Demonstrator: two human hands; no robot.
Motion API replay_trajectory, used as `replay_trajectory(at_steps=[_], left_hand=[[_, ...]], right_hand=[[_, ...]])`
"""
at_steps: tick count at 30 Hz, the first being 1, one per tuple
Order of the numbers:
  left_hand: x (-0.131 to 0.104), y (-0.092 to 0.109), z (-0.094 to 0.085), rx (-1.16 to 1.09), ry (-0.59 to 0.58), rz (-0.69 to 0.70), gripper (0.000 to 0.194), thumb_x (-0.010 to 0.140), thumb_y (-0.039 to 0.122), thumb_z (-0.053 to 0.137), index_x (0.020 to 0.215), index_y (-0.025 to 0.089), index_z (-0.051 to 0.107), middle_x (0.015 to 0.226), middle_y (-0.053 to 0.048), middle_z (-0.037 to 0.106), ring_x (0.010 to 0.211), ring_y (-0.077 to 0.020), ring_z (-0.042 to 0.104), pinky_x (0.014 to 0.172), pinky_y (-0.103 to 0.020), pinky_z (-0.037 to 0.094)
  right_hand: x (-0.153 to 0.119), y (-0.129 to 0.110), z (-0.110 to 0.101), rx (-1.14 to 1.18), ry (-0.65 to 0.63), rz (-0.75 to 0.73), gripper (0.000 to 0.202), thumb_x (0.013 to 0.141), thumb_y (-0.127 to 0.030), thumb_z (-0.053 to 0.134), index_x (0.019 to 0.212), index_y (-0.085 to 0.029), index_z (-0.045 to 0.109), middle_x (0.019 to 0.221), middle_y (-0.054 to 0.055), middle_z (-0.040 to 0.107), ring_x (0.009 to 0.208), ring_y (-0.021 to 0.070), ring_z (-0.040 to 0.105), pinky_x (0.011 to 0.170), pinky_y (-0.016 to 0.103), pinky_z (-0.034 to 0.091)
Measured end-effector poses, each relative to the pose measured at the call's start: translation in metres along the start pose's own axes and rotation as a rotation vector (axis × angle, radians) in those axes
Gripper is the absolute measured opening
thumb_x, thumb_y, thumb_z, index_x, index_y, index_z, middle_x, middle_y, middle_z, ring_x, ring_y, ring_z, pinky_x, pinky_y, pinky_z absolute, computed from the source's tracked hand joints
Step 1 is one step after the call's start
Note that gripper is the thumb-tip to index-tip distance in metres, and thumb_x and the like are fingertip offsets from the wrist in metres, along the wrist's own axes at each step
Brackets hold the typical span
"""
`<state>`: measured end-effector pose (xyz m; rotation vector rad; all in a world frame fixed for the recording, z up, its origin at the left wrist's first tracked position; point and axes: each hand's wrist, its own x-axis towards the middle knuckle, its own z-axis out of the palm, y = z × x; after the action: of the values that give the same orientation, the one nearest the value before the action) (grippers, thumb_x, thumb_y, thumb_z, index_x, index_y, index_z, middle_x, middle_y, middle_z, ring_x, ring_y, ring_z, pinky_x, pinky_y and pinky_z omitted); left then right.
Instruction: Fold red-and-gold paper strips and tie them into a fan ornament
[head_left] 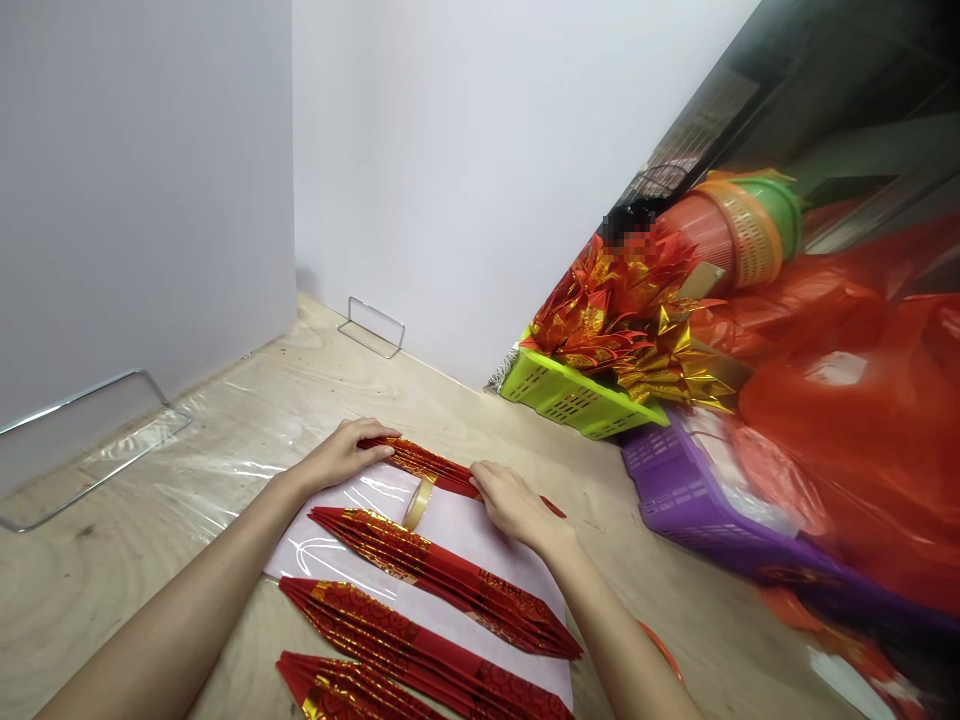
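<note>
My left hand [341,457] pinches the left end of a pleated red paper piece [431,467] with gold print. My right hand [512,503] has its fingers curled over the same piece toward its right end; its tip sticks out beyond the hand. Just below that piece, a roll of tape [418,503] rests on a white sheet [480,530] with a glossy cover. Closer to me lie more pleated red pieces with pointed ends: one in the middle [446,572], another below it [420,645], and a third [352,685] cut off by the bottom edge.
Wire stands [375,330] rise from the wooden table [247,425] by the pale wall. To the right, a yellow-green basket [574,395] holds red and gold folded paper. Beside it stand a purple basket [686,500], red plastic bags [892,400], and orange and green baskets [754,235].
</note>
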<state>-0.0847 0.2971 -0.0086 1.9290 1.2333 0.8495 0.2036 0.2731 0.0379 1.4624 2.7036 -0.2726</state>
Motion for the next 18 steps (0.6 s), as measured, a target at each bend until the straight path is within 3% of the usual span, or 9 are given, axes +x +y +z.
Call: replay_trajectory(at_steps=[7,11,15,18], left_hand=[[-0.002,-0.002,0.0,-0.003,-0.019,0.045,0.039,0.082,0.045,0.064,0.117,0.027,0.068,0.101,-0.004,0.069,0.098,-0.0231,0.062,0.091,-0.037,0.047],[-0.001,-0.008,0.003,-0.022,0.019,0.07,0.033,0.083,0.041,0.064,0.112,0.027,0.071,0.096,-0.004,0.069,0.093,-0.0217,0.063,0.089,-0.036,0.048],[0.002,-0.012,0.005,-0.051,0.094,0.109,0.025,0.079,0.038,0.069,0.1,0.027,0.075,0.09,-0.003,0.072,0.087,-0.0206,0.065,0.084,-0.034,0.05],[0.004,-0.009,0.003,-0.079,0.184,0.141,0.021,0.075,0.037,0.073,0.092,0.025,0.076,0.087,-0.004,0.073,0.083,-0.0203,0.066,0.08,-0.034,0.052]], right_hand=[[0.002,-0.008,0.004,-0.021,0.026,0.059,0.029,0.102,-0.022,0.029,0.086,-0.019,0.053,0.087,0.005,0.059,0.077,0.0169,0.053,0.072,0.027,0.039],[-0.002,-0.013,0.005,-0.042,0.049,0.051,0.022,0.1,-0.033,0.04,0.096,-0.018,0.055,0.106,0.011,0.058,0.094,0.0218,0.053,0.085,0.033,0.04],[0.001,-0.016,0.009,-0.06,0.053,0.034,0.011,0.095,-0.021,0.048,0.102,-0.016,0.055,0.112,0.013,0.058,0.103,0.0248,0.051,0.089,0.036,0.038],[0.01,-0.012,0.009,-0.053,0.065,0.04,0.017,0.095,-0.018,0.046,0.112,-0.015,0.052,0.111,0.012,0.06,0.103,0.022,0.053,0.089,0.034,0.038]])
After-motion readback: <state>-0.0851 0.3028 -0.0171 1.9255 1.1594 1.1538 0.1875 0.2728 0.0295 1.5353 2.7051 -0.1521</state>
